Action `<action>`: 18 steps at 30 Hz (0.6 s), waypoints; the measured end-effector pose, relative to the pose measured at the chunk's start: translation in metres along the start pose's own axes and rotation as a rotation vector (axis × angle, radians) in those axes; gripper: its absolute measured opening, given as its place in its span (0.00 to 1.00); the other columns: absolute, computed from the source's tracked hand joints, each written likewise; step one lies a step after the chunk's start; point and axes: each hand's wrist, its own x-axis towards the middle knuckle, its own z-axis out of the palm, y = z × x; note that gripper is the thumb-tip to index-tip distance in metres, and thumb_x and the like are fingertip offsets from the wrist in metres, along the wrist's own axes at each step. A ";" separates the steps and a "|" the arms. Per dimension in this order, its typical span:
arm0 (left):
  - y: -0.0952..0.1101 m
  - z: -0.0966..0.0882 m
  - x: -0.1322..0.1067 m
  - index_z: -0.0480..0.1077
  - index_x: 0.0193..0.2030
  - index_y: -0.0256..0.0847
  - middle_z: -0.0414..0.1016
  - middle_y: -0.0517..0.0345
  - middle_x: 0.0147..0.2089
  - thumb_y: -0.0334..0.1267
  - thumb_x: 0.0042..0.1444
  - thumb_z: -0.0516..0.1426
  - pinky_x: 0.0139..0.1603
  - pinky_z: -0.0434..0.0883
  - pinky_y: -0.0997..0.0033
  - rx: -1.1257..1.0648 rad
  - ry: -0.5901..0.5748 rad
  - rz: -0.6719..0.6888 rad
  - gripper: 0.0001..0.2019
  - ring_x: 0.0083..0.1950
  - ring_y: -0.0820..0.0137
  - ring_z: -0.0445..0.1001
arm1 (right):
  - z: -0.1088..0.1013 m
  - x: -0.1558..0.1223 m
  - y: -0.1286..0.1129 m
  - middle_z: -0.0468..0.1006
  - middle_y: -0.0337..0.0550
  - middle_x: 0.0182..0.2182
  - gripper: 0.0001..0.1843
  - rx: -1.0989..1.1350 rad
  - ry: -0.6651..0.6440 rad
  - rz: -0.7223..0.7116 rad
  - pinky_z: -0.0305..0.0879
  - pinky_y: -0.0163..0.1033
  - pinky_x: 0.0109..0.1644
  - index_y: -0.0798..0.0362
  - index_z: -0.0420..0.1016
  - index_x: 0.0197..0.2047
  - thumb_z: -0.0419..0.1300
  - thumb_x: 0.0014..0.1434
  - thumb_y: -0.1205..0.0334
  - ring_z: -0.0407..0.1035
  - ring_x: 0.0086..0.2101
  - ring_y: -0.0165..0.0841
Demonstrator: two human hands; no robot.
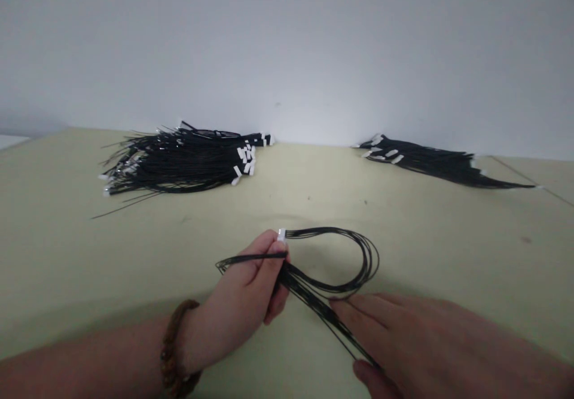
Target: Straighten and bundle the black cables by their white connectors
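My left hand [255, 285] is closed on a black wire harness [365, 261], pinching it under the thumb. A small white connector [281, 234] sticks up at the fingertips. From it the thin wires curve out to the right in a loop and return to the left hand. A short bundle of wire ends crosses over the thumb to the left. Other wires run down to the right, passing between the fingers and thumb of my right hand [403, 339], which is closed loosely around them. Its palm side is hidden.
A thick pile of black wire harnesses [188, 163] with white connectors lies at the back left. A smaller bundle of similar harnesses [426, 160] lies at the back right. Behind the pale yellow table [134, 255] stands a white wall [287, 46].
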 end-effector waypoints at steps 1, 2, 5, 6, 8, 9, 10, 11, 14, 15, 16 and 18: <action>0.000 0.000 0.000 0.57 0.27 0.41 0.56 0.71 0.12 0.54 0.56 0.44 0.14 0.52 0.88 0.014 -0.006 0.005 0.18 0.14 0.85 0.53 | 0.000 0.003 -0.003 0.77 0.36 0.28 0.12 0.020 -0.005 -0.004 0.66 0.35 0.25 0.51 0.73 0.31 0.54 0.41 0.71 0.70 0.23 0.31; 0.000 -0.001 -0.001 0.57 0.26 0.40 0.56 0.71 0.12 0.53 0.56 0.44 0.14 0.52 0.89 0.025 -0.018 0.011 0.18 0.14 0.85 0.53 | 0.000 0.006 -0.006 0.77 0.37 0.29 0.11 0.045 -0.017 0.007 0.66 0.37 0.26 0.52 0.73 0.32 0.54 0.43 0.71 0.70 0.23 0.31; 0.000 0.000 -0.002 0.57 0.25 0.40 0.56 0.70 0.13 0.53 0.56 0.45 0.14 0.52 0.90 0.014 -0.061 0.019 0.19 0.14 0.86 0.53 | -0.002 0.014 -0.010 0.76 0.36 0.29 0.08 0.158 -0.061 0.113 0.64 0.37 0.28 0.51 0.73 0.33 0.55 0.49 0.69 0.69 0.24 0.31; -0.001 0.001 -0.003 0.57 0.26 0.40 0.56 0.71 0.13 0.53 0.56 0.45 0.14 0.52 0.90 0.000 -0.076 0.017 0.19 0.14 0.87 0.53 | -0.003 0.017 -0.011 0.76 0.35 0.29 0.08 0.194 -0.057 0.145 0.63 0.37 0.29 0.50 0.73 0.33 0.54 0.51 0.68 0.70 0.25 0.31; 0.000 0.003 -0.004 0.56 0.26 0.40 0.55 0.71 0.13 0.53 0.55 0.45 0.13 0.51 0.91 -0.043 -0.100 -0.006 0.18 0.14 0.87 0.52 | -0.002 0.024 -0.010 0.75 0.33 0.27 0.09 0.252 -0.014 0.189 0.61 0.37 0.31 0.49 0.73 0.31 0.53 0.54 0.67 0.69 0.27 0.30; 0.000 0.004 -0.005 0.55 0.27 0.41 0.55 0.72 0.13 0.53 0.55 0.46 0.13 0.51 0.91 -0.070 -0.109 -0.023 0.17 0.13 0.87 0.52 | -0.001 0.028 -0.009 0.75 0.32 0.26 0.09 0.278 0.003 0.192 0.59 0.36 0.30 0.48 0.73 0.30 0.52 0.56 0.66 0.68 0.26 0.29; 0.001 0.005 -0.005 0.54 0.27 0.41 0.55 0.72 0.14 0.52 0.55 0.46 0.13 0.51 0.91 -0.099 -0.120 -0.039 0.17 0.14 0.87 0.51 | 0.000 0.031 -0.008 0.74 0.32 0.25 0.10 0.301 0.007 0.186 0.57 0.36 0.30 0.49 0.72 0.28 0.52 0.57 0.66 0.67 0.25 0.28; 0.002 0.007 -0.006 0.53 0.27 0.41 0.55 0.73 0.14 0.51 0.55 0.46 0.13 0.51 0.92 -0.125 -0.132 -0.051 0.16 0.14 0.87 0.51 | 0.002 0.033 -0.006 0.74 0.31 0.24 0.11 0.317 0.005 0.172 0.56 0.35 0.29 0.50 0.72 0.26 0.51 0.57 0.66 0.66 0.24 0.27; 0.004 0.008 -0.006 0.52 0.27 0.41 0.53 0.74 0.15 0.48 0.56 0.47 0.14 0.51 0.93 -0.178 -0.157 -0.078 0.14 0.14 0.88 0.51 | 0.007 0.037 -0.003 0.72 0.31 0.22 0.11 0.322 0.023 0.110 0.52 0.35 0.28 0.52 0.69 0.24 0.52 0.57 0.67 0.62 0.22 0.26; 0.004 0.008 -0.006 0.53 0.28 0.41 0.53 0.74 0.15 0.47 0.56 0.46 0.13 0.50 0.92 -0.184 -0.152 -0.085 0.12 0.14 0.88 0.51 | 0.008 0.036 -0.003 0.71 0.32 0.22 0.11 0.302 0.041 0.087 0.52 0.35 0.28 0.52 0.69 0.23 0.53 0.56 0.68 0.62 0.22 0.26; 0.004 0.008 -0.006 0.53 0.29 0.41 0.53 0.74 0.15 0.46 0.56 0.46 0.13 0.50 0.92 -0.182 -0.147 -0.092 0.11 0.14 0.88 0.51 | 0.009 0.036 -0.002 0.70 0.33 0.21 0.10 0.271 0.063 0.061 0.51 0.35 0.28 0.53 0.68 0.23 0.53 0.55 0.68 0.61 0.22 0.26; 0.002 0.007 -0.005 0.54 0.30 0.42 0.54 0.74 0.15 0.46 0.56 0.46 0.13 0.50 0.91 -0.165 -0.139 -0.082 0.11 0.14 0.87 0.52 | 0.010 0.035 -0.002 0.68 0.34 0.20 0.10 0.182 0.113 -0.002 0.49 0.36 0.27 0.54 0.67 0.22 0.53 0.55 0.69 0.60 0.21 0.27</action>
